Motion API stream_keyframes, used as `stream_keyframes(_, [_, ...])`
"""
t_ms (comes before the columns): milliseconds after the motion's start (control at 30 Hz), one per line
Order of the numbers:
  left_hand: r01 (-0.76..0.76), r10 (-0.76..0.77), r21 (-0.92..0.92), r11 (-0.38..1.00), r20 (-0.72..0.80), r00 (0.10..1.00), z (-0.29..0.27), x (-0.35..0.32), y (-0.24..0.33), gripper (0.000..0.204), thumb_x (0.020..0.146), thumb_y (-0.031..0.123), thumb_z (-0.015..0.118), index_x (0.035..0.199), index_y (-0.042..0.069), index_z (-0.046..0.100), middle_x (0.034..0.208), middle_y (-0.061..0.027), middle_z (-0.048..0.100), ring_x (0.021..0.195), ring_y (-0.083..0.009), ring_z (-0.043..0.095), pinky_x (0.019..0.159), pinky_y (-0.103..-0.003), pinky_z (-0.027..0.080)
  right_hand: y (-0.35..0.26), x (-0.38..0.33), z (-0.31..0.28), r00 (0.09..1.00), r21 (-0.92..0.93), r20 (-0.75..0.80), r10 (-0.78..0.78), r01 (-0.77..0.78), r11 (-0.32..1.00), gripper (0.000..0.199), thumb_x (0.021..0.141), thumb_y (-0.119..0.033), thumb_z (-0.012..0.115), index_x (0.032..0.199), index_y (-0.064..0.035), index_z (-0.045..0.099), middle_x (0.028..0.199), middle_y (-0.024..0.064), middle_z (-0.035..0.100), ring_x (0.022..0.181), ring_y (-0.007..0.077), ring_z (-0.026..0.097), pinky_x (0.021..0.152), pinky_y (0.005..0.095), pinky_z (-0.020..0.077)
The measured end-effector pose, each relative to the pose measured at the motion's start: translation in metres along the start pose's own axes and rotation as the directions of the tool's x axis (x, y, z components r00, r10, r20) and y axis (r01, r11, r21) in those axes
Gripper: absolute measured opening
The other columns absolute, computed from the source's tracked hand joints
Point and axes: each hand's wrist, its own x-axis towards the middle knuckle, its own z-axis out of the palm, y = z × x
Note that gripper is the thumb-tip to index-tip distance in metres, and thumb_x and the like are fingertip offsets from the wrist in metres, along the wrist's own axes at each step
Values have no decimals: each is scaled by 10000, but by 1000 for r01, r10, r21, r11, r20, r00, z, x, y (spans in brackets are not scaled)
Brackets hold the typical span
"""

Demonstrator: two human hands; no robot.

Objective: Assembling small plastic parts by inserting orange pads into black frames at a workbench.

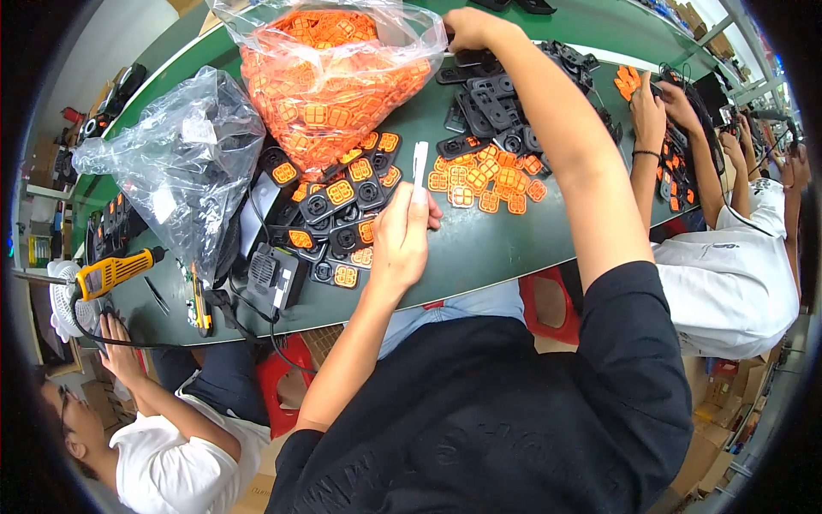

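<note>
Black tee [488,411] is filling foreground, L hand [401,242] gripping white pen-like tool [420,167] in its fingers over table [467,244], w/ orange pads [511,178] lying alongside, prob. for easy reach, R hand [473,31] hovering by black parts [492,104], its grip unclear.

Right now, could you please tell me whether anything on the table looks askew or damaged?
Nothing looks clearly damaged; the loose orange square pieces lie heaped on the green table, and the black plates beyond them overlap at odd angles, which looks untidy.
</note>
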Motion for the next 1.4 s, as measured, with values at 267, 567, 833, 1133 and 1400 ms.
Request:
stream_keyframes(267, [-2, 2, 7, 1000, -10, 1000, 1, 0, -3, 370, 1191, 274, 439, 996, 0, 594, 857, -97, 677, 755, -177, 684, 723, -339, 556, -1, -124, 4, 872, 584, -448, 196, 119, 803, 542, 877, -342, 874, 1317, -49, 757, 1051, 138, 801, 954, 219, 750, 898, 354, 583])
stream_keyframes(567, [-75, 63, -124, 989, -96, 993, -1, -13, 5, 346, 1192, 245, 443, 1020, -2, 615, 875, -96, 691, 788, -138, 654, 751, -317, 543, -148, -314, 54, 995, 912, -95, 16, 80, 401, 430, 900, -144, 856, 1308, -73, 741, 1150, 107, 780, 1015, 211, 749, 932, 355, 586])
stream_keyframes(833, [-406, 353, 451, 795, 202, 914, -2, -61, 12, 148, 1045, 105, 654, 1059, -43, 650, 999, -202, 683, 934, -412, 660, 833, -469, 540, -95, -236, 28, 907, 746, -366, 207, 153, 648, 310, 957, -220, 796, 1216, -53, 763, 1203, 130, 761, 1143, 297, 716, 1037, 411, 546])
stream_keyframes(1133, [-287, 250, 471, 834, 141, 958, -4, -61, 14, 159, 1094, 105, 593, 1062, -28, 673, 1001, -189, 698, 931, -381, 662, 856, -448, 529, -39, -87, 20, 997, 98, -81, -18, 26, 995, 569, 889, -386, 846, 1400, -172, 717, 1445, 111, 691, 1362, 347, 641, 1153, 526, 508])
stream_keyframes(1400, [-274, 230, 465, 842, 150, 962, -4, -58, 15, 173, 1104, 109, 569, 1064, -19, 678, 1002, -176, 701, 930, -355, 669, 860, -429, 530, -3, -63, 20, 935, 35, -273, -228, 247, 968, 411, 931, -81, 692, 1336, -147, 722, 1185, 188, 783, 1136, 349, 755, 964, 470, 596])
